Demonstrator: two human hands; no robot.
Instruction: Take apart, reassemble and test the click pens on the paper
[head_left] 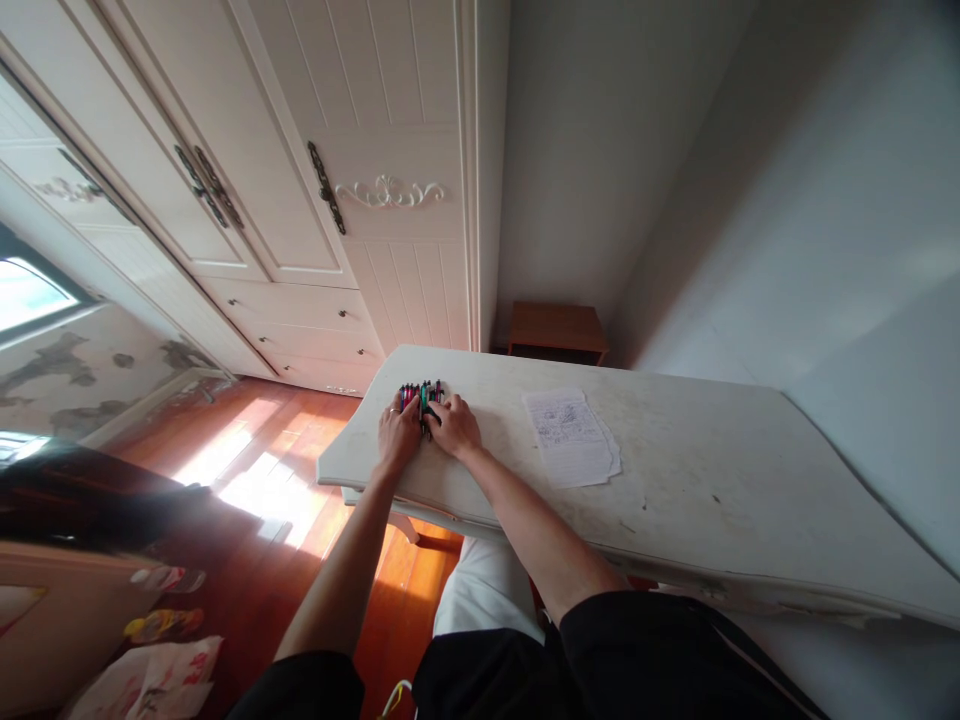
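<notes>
A row of several coloured pens (420,393) lies on the left end of a white table (675,470). My left hand (398,432) rests flat over the pens' near ends, with a ring on one finger. My right hand (453,424) lies beside it, its fingers curled around a green pen in the row. Both hands touch each other over the pens. A few sheets of written paper (571,436) lie on the table to the right of my hands.
A white wardrobe (300,190) with drawers stands behind the table on a red wooden floor (247,470). A small brown wooden stand (556,331) sits in the far corner. Bags and clutter (157,660) lie at lower left.
</notes>
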